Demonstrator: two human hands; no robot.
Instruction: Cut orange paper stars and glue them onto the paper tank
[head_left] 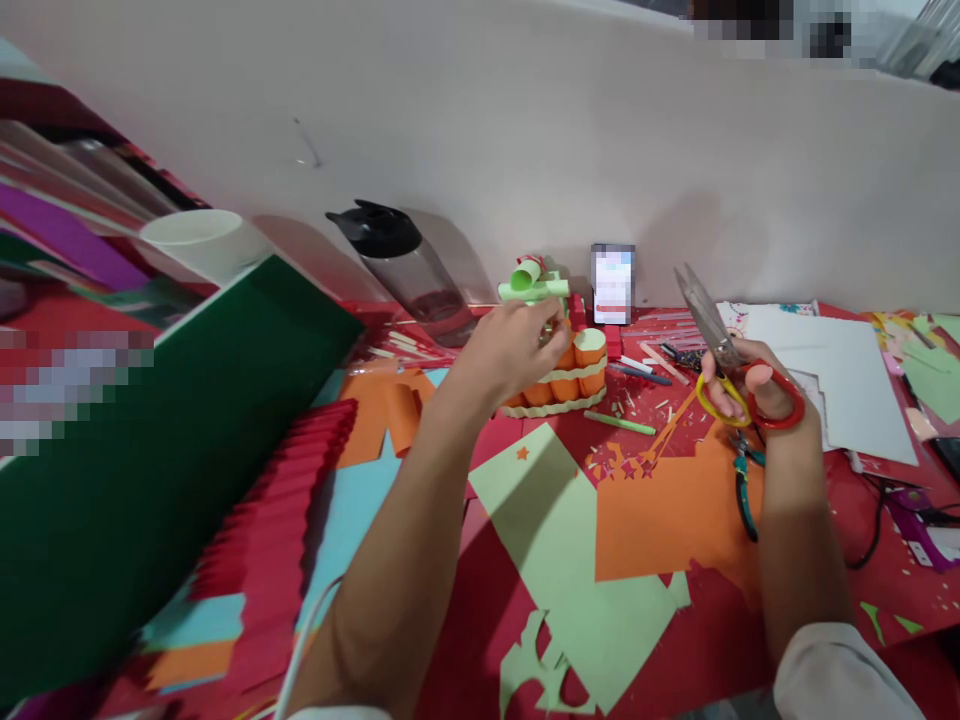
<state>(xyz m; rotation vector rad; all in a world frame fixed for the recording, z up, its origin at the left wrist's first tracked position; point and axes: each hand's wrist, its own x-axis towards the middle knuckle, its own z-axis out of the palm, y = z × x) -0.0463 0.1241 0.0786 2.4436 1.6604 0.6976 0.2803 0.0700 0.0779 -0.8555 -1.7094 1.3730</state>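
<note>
Steel blades of the red-and-yellow scissors (721, 348) are pointed up and to the left in view, the long axis slanted, with the handle loops at the lower right. They are held above the right part of the red counter (487, 590) by the right grip (761, 390), whose thumb and fingers are hooked through the loops. The right forearm is raised steeply from a white sleeve (840, 670).

Well to the left of the scissors, the paper model (555, 390) is set near the wall (465, 120). Its orange tubes are stood upright and ringed by pale bands; across its top a light green tube (547, 289) is laid roughly left to right. Over it the left grip (517, 345) is bent downward, fingers curled, the forearm stretched diagonally from the lower left; whether anything is pinched there cannot be told. Orange paper (660, 520) is spread partly over a pale green sheet (547, 510).
</note>
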